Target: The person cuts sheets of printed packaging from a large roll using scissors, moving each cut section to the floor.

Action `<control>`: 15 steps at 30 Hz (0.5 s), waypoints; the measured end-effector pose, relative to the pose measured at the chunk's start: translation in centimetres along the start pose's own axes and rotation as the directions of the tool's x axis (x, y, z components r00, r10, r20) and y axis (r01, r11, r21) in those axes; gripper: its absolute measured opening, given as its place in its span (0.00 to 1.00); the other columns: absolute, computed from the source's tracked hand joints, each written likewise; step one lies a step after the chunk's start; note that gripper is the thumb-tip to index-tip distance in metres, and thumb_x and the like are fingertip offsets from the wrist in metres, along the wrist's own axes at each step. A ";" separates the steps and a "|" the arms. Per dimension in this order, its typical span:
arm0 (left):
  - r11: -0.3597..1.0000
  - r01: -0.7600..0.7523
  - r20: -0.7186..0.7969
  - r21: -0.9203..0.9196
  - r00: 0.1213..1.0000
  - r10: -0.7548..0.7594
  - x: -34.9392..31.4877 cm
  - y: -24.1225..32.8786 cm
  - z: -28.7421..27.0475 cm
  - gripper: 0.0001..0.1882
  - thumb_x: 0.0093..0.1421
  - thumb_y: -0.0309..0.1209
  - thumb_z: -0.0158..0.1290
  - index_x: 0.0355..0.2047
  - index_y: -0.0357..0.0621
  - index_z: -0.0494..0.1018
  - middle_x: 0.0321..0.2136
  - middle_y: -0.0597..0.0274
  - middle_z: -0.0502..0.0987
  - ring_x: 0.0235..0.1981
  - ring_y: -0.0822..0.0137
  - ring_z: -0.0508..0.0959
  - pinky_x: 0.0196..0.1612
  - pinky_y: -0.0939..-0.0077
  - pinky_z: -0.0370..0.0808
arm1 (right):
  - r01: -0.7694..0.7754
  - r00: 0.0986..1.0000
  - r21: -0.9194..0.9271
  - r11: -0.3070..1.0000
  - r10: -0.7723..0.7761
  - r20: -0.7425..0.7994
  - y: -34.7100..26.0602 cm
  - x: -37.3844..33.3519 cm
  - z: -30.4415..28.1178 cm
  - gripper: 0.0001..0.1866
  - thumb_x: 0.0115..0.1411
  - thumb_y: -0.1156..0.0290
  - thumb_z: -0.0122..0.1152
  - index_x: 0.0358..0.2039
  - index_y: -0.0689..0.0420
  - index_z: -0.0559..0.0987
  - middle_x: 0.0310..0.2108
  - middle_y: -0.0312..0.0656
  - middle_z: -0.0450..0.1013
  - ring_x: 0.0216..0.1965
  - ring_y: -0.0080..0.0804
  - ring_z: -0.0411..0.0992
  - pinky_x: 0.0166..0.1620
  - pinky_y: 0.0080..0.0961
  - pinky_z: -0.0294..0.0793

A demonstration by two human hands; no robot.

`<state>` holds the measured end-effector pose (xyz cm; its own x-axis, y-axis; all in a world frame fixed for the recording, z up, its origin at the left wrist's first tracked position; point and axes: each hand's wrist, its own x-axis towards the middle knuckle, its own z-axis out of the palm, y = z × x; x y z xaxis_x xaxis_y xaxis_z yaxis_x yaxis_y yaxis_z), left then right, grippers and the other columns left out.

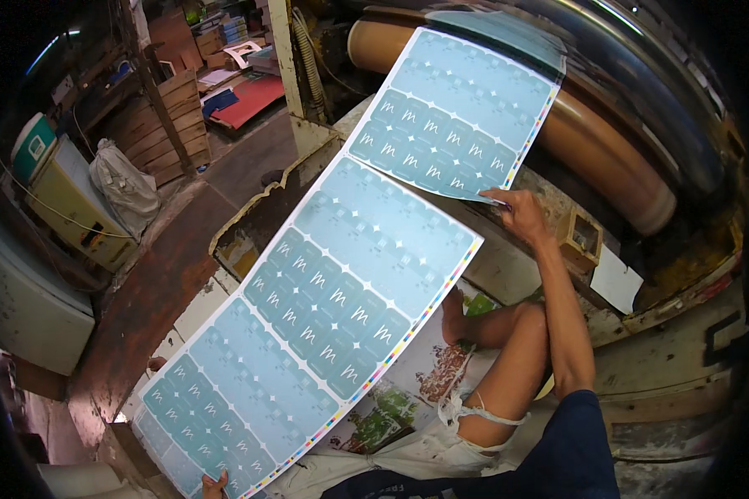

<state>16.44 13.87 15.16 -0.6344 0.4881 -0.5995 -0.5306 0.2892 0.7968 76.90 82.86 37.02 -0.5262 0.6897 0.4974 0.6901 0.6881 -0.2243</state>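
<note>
A long sheet printed in pale blue and teal (391,216) slants across the middle, its lower end close to me. My left hand (214,485) pinches that lower end at the bottom edge, thumb on top; most of the hand is out of sight. A second sheet with the same print (466,104) comes down from the rollers, its near edge lying over the long sheet's far end. At its near right corner, my right hand (520,214) is closed on the slightly lifted edge. Something small and dark shows by those fingers; I cannot make it out.
Large brown rollers (612,162) and a shiny metal cylinder (657,79) stand at the far right. Beside my right arm are a small wooden box (580,237) and a white card (616,279). A white sack (125,185) and cabinet (79,204) stand left.
</note>
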 end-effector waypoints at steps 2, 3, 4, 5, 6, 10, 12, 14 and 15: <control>0.998 -0.037 0.010 0.056 0.999 0.037 1.1 -0.9 -3.8 0.22 0.55 0.20 0.59 0.48 0.37 0.63 0.40 0.52 0.75 0.41 0.61 0.76 0.47 0.65 0.75 | -0.233 0.955 -0.057 0.971 0.239 0.174 -3.4 -0.8 1.6 0.18 0.48 0.80 0.56 0.40 0.51 0.83 0.31 0.56 0.76 0.31 0.52 0.76 0.37 0.38 0.75; 0.996 -0.034 -0.005 0.078 0.999 0.035 2.1 -1.7 -4.6 0.22 0.55 0.19 0.59 0.48 0.36 0.64 0.40 0.52 0.75 0.40 0.61 0.76 0.47 0.65 0.75 | -0.236 0.956 -0.048 0.971 0.240 0.170 -4.7 -2.2 3.0 0.18 0.48 0.80 0.56 0.40 0.51 0.83 0.31 0.56 0.76 0.31 0.52 0.76 0.37 0.38 0.75; 0.993 -0.041 -0.022 0.115 0.999 0.044 2.9 -2.2 -5.3 0.21 0.55 0.19 0.59 0.48 0.36 0.64 0.40 0.53 0.75 0.40 0.62 0.76 0.47 0.66 0.75 | -0.205 0.967 -0.061 0.977 0.212 0.139 -6.1 -3.6 4.5 0.14 0.49 0.78 0.57 0.37 0.54 0.83 0.27 0.56 0.74 0.29 0.52 0.75 0.35 0.39 0.74; 0.988 -0.042 -0.041 0.145 0.998 0.049 3.4 -2.8 -6.1 0.20 0.55 0.18 0.59 0.47 0.36 0.65 0.40 0.53 0.76 0.40 0.62 0.77 0.47 0.67 0.75 | -0.174 0.977 -0.072 0.982 0.182 0.110 -7.4 -4.9 6.1 0.11 0.49 0.76 0.58 0.33 0.57 0.83 0.22 0.57 0.73 0.27 0.52 0.75 0.33 0.39 0.73; 0.983 -0.042 -0.054 0.179 0.997 0.052 4.2 -3.4 -5.7 0.20 0.55 0.18 0.58 0.47 0.35 0.66 0.40 0.53 0.76 0.40 0.63 0.77 0.47 0.67 0.75 | -0.179 0.977 -0.063 0.982 0.185 0.107 -9.2 -5.5 6.7 0.11 0.49 0.76 0.58 0.33 0.57 0.83 0.22 0.57 0.73 0.27 0.52 0.75 0.33 0.39 0.73; 0.955 -0.006 -0.128 0.296 0.991 0.046 6.2 -4.0 2.2 0.18 0.55 0.16 0.57 0.47 0.34 0.69 0.41 0.55 0.77 0.39 0.65 0.77 0.46 0.70 0.75 | -0.252 0.915 -0.152 0.956 0.286 0.285 -11.7 -6.4 7.8 0.08 0.50 0.75 0.60 0.30 0.61 0.83 0.14 0.55 0.70 0.15 0.43 0.71 0.24 0.35 0.69; 0.964 -0.048 -0.104 0.260 0.992 0.078 6.9 -4.0 5.4 0.17 0.56 0.16 0.57 0.46 0.33 0.70 0.41 0.55 0.78 0.39 0.66 0.78 0.46 0.71 0.75 | -0.267 0.921 -0.014 0.963 0.260 0.292 -12.4 -6.1 7.2 0.10 0.54 0.68 0.63 0.26 0.63 0.81 0.16 0.57 0.70 0.17 0.48 0.73 0.27 0.39 0.72; 0.977 -0.154 -0.001 0.148 0.988 0.156 8.6 -5.4 4.6 0.18 0.56 0.14 0.55 0.47 0.33 0.69 0.41 0.54 0.77 0.40 0.65 0.78 0.48 0.71 0.75 | -0.298 0.910 0.054 0.953 0.266 0.319 -14.9 -5.8 7.5 0.10 0.54 0.68 0.63 0.26 0.64 0.81 0.15 0.57 0.70 0.16 0.47 0.72 0.26 0.39 0.71; 0.979 -0.146 -0.028 0.143 0.988 0.151 9.1 -5.8 4.4 0.17 0.56 0.14 0.55 0.46 0.33 0.70 0.40 0.55 0.78 0.39 0.65 0.78 0.46 0.72 0.75 | -0.330 0.900 0.109 0.938 0.278 0.334 -15.6 -5.7 7.8 0.11 0.54 0.68 0.63 0.26 0.64 0.81 0.14 0.58 0.69 0.16 0.47 0.72 0.26 0.39 0.71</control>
<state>16.17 20.26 5.41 -0.7231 0.5027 -0.4738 -0.3461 0.3299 0.8783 65.26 69.93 31.11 -0.4482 0.8877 0.1052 0.7667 0.4423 -0.4654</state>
